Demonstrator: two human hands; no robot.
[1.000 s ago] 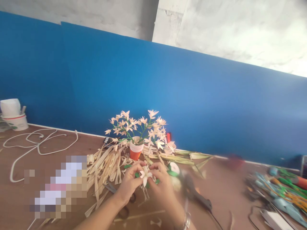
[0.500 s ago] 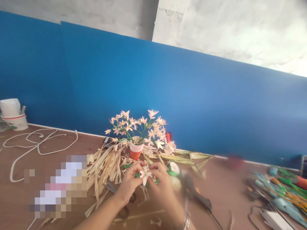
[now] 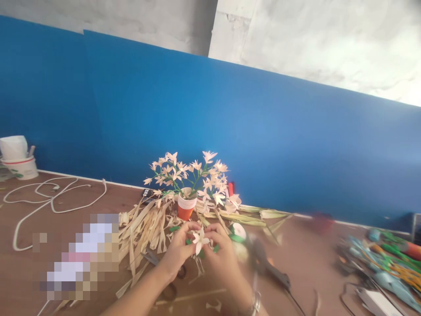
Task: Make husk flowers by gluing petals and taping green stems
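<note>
Between my hands is a small cream-white artificial flower (image 3: pixel 199 241) with pointed petals, facing me. My left hand (image 3: pixel 180 250) pinches it from the left side, fingers curled. From the right, the fingers of my right hand (image 3: pixel 219 250) close on it too; its stem is hidden. Just beyond stands an orange-and-white paper cup (image 3: pixel 186 208) filled with green stems that carry many similar flowers (image 3: pixel 177 169). Scissors (image 3: pixel 180 270) lie partly under my left forearm. Small green pieces (image 3: pixel 174 228) lie around my fingers.
Dried husk strips (image 3: pixel 144 228) spread to the left of the cup. A dark glue gun (image 3: pixel 272 270) with a cord lies right of my hands, near a roll of green tape (image 3: pixel 238 232). White cable (image 3: pixel 52 199) loops at left; tangled coloured cords (image 3: pixel 388 259) sit far right.
The flower has turned and shifted very slightly between my fingers. Both hands stay in nearly the same place.
</note>
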